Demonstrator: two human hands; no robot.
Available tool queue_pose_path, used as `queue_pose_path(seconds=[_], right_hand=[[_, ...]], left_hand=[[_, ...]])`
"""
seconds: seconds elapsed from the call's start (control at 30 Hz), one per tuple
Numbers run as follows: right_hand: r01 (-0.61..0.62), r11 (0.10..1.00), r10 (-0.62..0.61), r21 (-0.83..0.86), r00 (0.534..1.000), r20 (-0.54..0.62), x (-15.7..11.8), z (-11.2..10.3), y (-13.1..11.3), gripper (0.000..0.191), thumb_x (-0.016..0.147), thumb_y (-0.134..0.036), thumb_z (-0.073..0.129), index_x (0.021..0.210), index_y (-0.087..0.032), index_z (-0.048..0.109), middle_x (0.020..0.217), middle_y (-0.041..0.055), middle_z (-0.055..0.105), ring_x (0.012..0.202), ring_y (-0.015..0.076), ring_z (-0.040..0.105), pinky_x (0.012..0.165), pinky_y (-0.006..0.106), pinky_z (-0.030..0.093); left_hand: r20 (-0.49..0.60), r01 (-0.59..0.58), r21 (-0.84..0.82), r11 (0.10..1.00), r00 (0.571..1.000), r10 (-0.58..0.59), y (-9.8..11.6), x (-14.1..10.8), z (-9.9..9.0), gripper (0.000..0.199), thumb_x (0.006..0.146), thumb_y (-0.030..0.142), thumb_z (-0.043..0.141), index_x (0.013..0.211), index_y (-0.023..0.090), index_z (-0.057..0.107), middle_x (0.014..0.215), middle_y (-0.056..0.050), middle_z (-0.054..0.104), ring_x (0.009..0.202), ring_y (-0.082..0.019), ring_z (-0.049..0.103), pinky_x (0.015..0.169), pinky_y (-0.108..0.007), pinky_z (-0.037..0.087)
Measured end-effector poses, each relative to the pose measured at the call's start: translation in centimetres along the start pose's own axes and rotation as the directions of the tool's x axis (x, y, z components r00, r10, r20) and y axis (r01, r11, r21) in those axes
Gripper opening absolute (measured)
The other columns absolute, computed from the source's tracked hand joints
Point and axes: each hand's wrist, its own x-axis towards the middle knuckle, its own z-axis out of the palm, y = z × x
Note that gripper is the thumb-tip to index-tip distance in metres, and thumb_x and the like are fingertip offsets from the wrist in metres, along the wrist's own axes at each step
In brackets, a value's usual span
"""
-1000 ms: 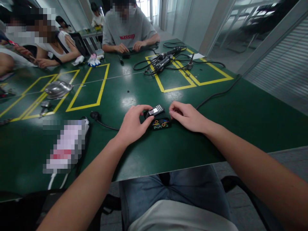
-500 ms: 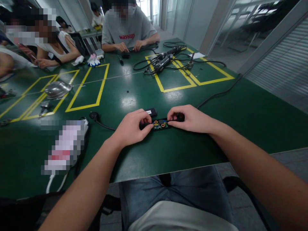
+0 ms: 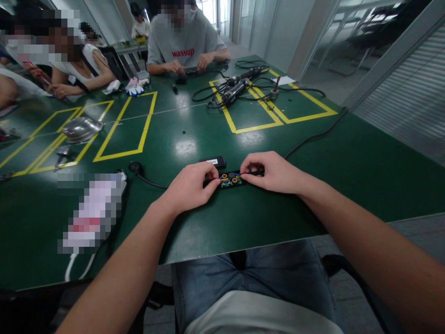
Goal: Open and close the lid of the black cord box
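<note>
The left hand (image 3: 189, 188) is nearly closed, with thumb and fingertips pinched at the left end of a small black case (image 3: 233, 186). Its right end is pinched likewise by the right hand (image 3: 276, 172); whether wires are gripped too cannot be told. Between the hands, at the near side of the table (image 3: 271, 227), a circuit board (image 3: 226, 182) is left exposed in the case. The cover (image 3: 214, 161) is already off, laid just beyond; refitting it has not been done. Farther out, a plug (image 3: 135, 168) is seen at left, and corded tools (image 3: 236, 90) are bunched beyond.
</note>
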Motion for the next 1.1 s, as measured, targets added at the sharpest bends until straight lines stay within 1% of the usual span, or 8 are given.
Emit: queue_pose_path(seconds=[0.2,0.43,0.57,0.67,0.8,0.93,1.03,1.1], right_hand=[[0.001,0.998,0.001,0.058,0.999,-0.049,0.0,-0.2,-0.1,0.016,0.091,-0.033,0.068,0.085,-0.021,0.076,0.072,0.0019,0.071,0.064,0.0168,0.057,0.063,0.033,0.043],[-0.001,0.999,0.001,0.053,1.000,-0.007,0.0,-0.3,0.2,0.013,0.092,-0.030,0.069,0.084,-0.021,0.075,0.076,0.0028,0.074,0.065,0.0178,0.060,0.064,0.033,0.044],[0.089,0.995,-0.090,-0.038,0.996,-0.002,0.1,-0.4,0.8,0.012,0.093,-0.030,0.072,0.083,-0.024,0.075,0.089,0.0059,0.079,0.087,0.0255,0.069,0.087,0.042,0.051],[0.124,0.988,-0.126,-0.088,0.992,-0.014,0.1,-0.5,1.2,0.013,0.094,-0.033,0.075,0.084,-0.026,0.075,0.100,0.0081,0.080,0.103,0.0309,0.069,0.100,0.050,0.049],[0.111,0.989,-0.111,-0.098,0.994,0.005,0.1,-0.5,1.3,0.013,0.097,-0.032,0.074,0.086,-0.026,0.073,0.104,0.0086,0.079,0.106,0.0316,0.068,0.101,0.051,0.048],[0.114,0.989,-0.114,-0.093,0.994,0.004,0.1,-0.3,1.1,0.012,0.096,-0.030,0.073,0.085,-0.026,0.072,0.104,0.0081,0.079,0.105,0.0312,0.068,0.101,0.051,0.047],[0.119,0.987,-0.122,-0.111,0.992,-0.023,0.1,-0.2,0.9,0.011,0.094,-0.027,0.073,0.083,-0.027,0.072,0.101,0.0075,0.079,0.102,0.0312,0.068,0.099,0.050,0.048],[0.125,0.984,-0.131,-0.129,0.991,-0.042,0.1,0.0,0.7,0.009,0.091,-0.024,0.073,0.083,-0.026,0.072,0.098,0.0076,0.079,0.100,0.0316,0.067,0.097,0.050,0.048]], left_hand=[[-0.060,-0.041,-0.043,0.998,0.997,0.038,0.0,-0.1,-0.2,0.012,0.097,0.021,0.060,0.089,0.020,0.069,0.076,0.000,0.065,0.068,-0.017,0.057,0.071,-0.033,0.046],[-0.029,-0.019,-0.068,0.998,0.999,0.017,0.0,-0.1,-0.2,0.010,0.090,0.013,0.057,0.087,0.020,0.064,0.076,0.000,0.063,0.067,-0.017,0.056,0.066,-0.032,0.042],[-0.025,-0.022,-0.055,0.998,0.999,0.021,-0.2,-0.2,-0.1,0.010,0.089,0.013,0.060,0.084,0.021,0.063,0.077,0.000,0.063,0.069,-0.018,0.056,0.067,-0.032,0.042],[-0.017,-0.036,-0.042,0.998,0.999,0.035,-0.4,-0.2,-0.1,0.012,0.090,0.013,0.060,0.082,0.021,0.061,0.080,-0.001,0.063,0.071,-0.018,0.057,0.069,-0.033,0.044],[-0.005,-0.058,-0.026,0.998,0.998,0.058,-0.4,-0.2,-0.3,0.013,0.093,0.015,0.058,0.082,0.022,0.060,0.086,-0.003,0.063,0.076,-0.020,0.058,0.075,-0.036,0.048],[-0.021,-0.077,0.016,0.997,0.997,0.077,-0.4,-0.2,-0.2,0.011,0.093,0.016,0.060,0.084,0.022,0.062,0.102,-0.007,0.067,0.097,-0.026,0.065,0.089,-0.043,0.054],[-0.114,-0.020,0.035,0.999,0.993,0.024,-0.5,0.0,0.3,0.007,0.093,0.017,0.063,0.092,0.022,0.068,0.116,-0.010,0.069,0.112,-0.029,0.066,0.103,-0.048,0.055],[-0.200,0.070,0.052,0.996,0.978,-0.058,-0.8,0.3,0.6,0.014,0.095,0.018,0.065,0.107,0.022,0.072,0.123,-0.010,0.071,0.120,-0.030,0.066,0.110,-0.052,0.054]])
